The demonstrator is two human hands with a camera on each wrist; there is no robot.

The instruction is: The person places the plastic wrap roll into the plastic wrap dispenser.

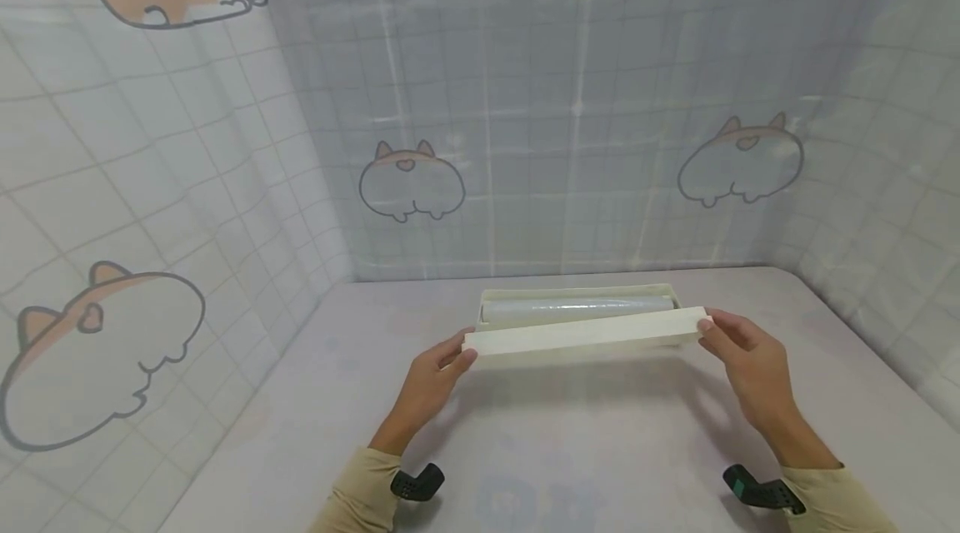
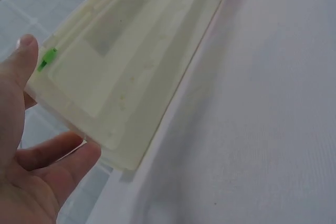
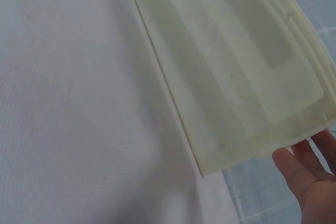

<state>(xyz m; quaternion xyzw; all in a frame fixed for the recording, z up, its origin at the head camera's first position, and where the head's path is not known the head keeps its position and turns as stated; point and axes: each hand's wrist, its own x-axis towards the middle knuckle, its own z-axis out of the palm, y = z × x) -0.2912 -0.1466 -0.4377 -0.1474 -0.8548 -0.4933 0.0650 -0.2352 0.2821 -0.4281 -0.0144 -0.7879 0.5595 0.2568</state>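
Observation:
A long cream plastic lid [image 1: 588, 333] is held by its two ends, slightly tilted, its right end higher. My left hand [image 1: 431, 375] grips the left end between thumb and fingers. At the other end, my right hand [image 1: 753, 362] pinches the corner with the thumb in front. Just behind the lid lies an open cream case [image 1: 504, 295], with a shiny roll of plastic wrap [image 1: 577, 306] inside. A small green piece [image 2: 47, 59] shows on the plastic near my left thumb. Whether lid and case are joined is hidden.
The case rests on a pale cloth-covered table [image 1: 570, 450]. A curtain [image 1: 577, 208] with a grid and cartoon dogs hangs behind and along both sides. Black devices [image 1: 417, 483] are strapped at both wrists, over beige sleeves [image 1: 356, 495].

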